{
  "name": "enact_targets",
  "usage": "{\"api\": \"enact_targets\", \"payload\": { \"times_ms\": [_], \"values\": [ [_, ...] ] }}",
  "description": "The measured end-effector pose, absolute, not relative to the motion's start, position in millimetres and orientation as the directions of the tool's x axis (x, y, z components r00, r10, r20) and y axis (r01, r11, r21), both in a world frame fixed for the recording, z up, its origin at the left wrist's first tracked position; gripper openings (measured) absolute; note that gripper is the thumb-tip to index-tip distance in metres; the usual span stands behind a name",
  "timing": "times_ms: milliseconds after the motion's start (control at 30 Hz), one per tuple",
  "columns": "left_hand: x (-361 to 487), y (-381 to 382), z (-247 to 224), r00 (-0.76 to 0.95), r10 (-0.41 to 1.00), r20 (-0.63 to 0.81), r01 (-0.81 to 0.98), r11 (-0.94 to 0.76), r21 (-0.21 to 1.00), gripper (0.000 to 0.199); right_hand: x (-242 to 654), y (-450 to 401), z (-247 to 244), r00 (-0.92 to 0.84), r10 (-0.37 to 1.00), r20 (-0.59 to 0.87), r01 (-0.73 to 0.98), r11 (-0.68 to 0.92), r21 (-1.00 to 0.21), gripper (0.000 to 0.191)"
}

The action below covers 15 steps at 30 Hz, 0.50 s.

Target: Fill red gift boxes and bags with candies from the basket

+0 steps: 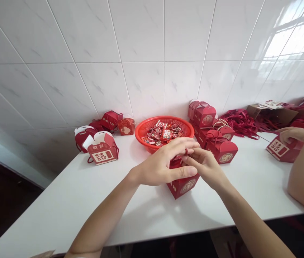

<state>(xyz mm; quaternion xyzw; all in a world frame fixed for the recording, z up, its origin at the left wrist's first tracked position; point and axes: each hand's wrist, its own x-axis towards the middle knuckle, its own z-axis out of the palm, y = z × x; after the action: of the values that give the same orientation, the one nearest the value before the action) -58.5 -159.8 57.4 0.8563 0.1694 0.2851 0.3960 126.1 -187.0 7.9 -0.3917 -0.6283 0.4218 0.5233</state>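
Note:
A small red gift box [183, 187] with a gold round emblem stands on the white table in front of me. Over its top, my left hand [165, 163] has its fingers curled around the red cord [186, 152], with the thumb along the near side. My right hand [204, 166] pinches at the same cord from the right, its fingertips meeting the left ones. Both hands cover most of the box's upper part. Just behind them sits a red plastic basket [138, 134] with wrapped candies [165, 134] inside.
Open-topped red boxes [102, 152] stand at the left. Behind my right hand are stacked closed boxes [223, 152]. Dark red ribbons [239, 122] and a cardboard box [272, 114] lie farther right. Another person's hand [297, 134] holds a red box [281, 148] at the right edge.

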Motion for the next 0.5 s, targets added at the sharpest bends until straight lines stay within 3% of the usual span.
{"api": "enact_targets", "payload": {
  "times_ms": [133,267,367,500],
  "values": [
    [-63,-161,60,0.755,0.525,0.393,0.052,-0.645,0.763,0.055,141,-189,22,0.143,0.892,0.428,0.11,0.415,-0.903,0.023],
    [-70,-158,62,0.713,0.555,0.428,-0.004,-0.608,0.794,0.052,189,-174,62,0.523,0.59,0.615,0.238,0.591,-0.77,0.022],
    [-71,-153,62,0.724,0.556,0.408,-0.009,-0.584,0.812,0.047,235,-158,93,0.628,0.34,0.7,0.387,0.644,-0.66,0.02],
    [-70,-145,59,0.749,0.551,0.368,0.035,-0.588,0.808,0.04,289,-136,103,0.587,0.393,0.708,0.516,0.492,-0.701,0.021]
  ]
}}
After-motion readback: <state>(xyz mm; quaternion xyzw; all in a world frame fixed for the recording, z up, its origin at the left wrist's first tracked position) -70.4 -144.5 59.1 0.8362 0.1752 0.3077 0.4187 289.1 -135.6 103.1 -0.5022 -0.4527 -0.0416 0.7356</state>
